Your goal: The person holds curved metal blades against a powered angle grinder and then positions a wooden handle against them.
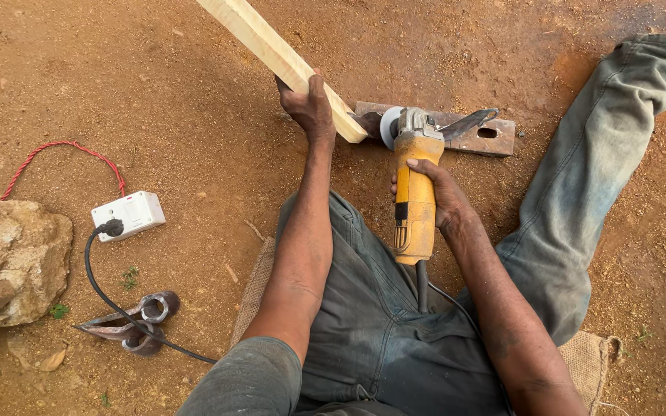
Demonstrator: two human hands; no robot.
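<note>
- My left hand (307, 105) has its fingers clamped around a pale wood plank (279, 58), gripping it near its lower end.
- The plank slants up and away from me toward the top of the view; its cut end rests just beside the grinder's disc (389, 127).
- My right hand (438, 192) has its fingers wrapped tight on the body of a yellow grinder (414, 196), which points away from me.
- The disc sits at the plank's end, over a rusty metal bar (487, 137) that lies flat on the dirt ground (194, 100).
- The grinder's black cord (423, 286) runs back over my lap.
- I sit on a sack (591, 358) with my legs spread, in grey trousers (587, 177).
- To my left, well apart, a white socket box (129, 215) lies on the ground with a black plug (111, 228) in it and a red cable (55, 154) leading off.
- Near it are a stone (13, 254) and two rusty metal pieces (140, 320).
</note>
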